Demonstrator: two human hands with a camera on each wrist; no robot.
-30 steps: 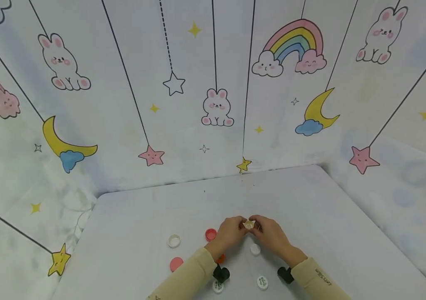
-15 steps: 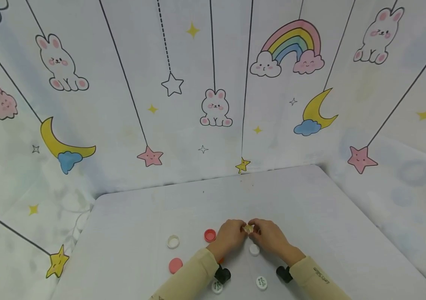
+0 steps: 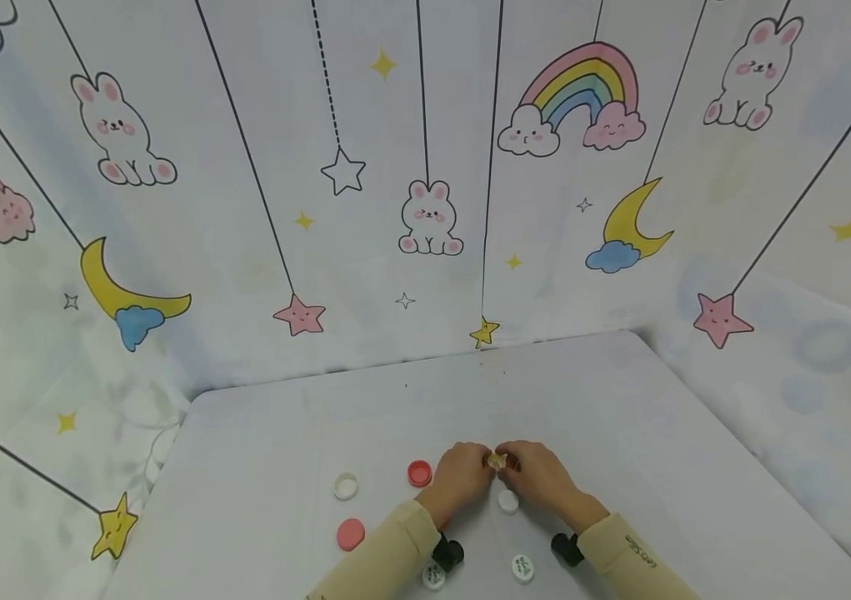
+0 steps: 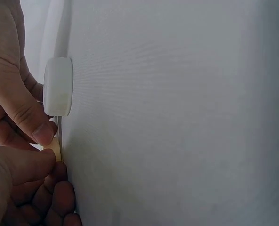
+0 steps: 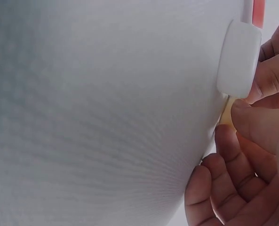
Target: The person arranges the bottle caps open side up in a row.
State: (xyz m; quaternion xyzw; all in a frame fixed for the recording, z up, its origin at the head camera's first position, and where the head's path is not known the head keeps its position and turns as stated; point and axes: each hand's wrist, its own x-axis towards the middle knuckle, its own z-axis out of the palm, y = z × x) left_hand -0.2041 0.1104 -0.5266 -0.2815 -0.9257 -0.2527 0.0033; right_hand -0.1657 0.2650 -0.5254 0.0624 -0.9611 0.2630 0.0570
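Observation:
A small pale yellow piece [image 3: 497, 460], its exact kind unclear, is held low over the white table between both hands in the head view. My left hand [image 3: 461, 477] pinches its left side with thumb and fingertips. From the right, my right hand [image 3: 540, 477] pinches it too. Up close in the left wrist view, the yellow piece [image 4: 56, 149] shows between the thumbs, partly covered by fingers. A plain white cap [image 3: 508, 501] lies just on the near side of the hands; it also appears as a white cap [image 5: 239, 59] in the right wrist view.
Left of the left hand lie a red cap [image 3: 419, 473], an off-white cap [image 3: 346, 486] and a pink cap [image 3: 350, 534]. Nearer are two white printed caps, one at the right [image 3: 522, 568]. Patterned cloth walls [image 3: 365, 275] stand behind the table [image 3: 305, 433].
The yellow piece has tipped between the fingers, and both hands sit slightly lower in the head view. An orange cap beside the left forearm is now covered. The caps stay in place.

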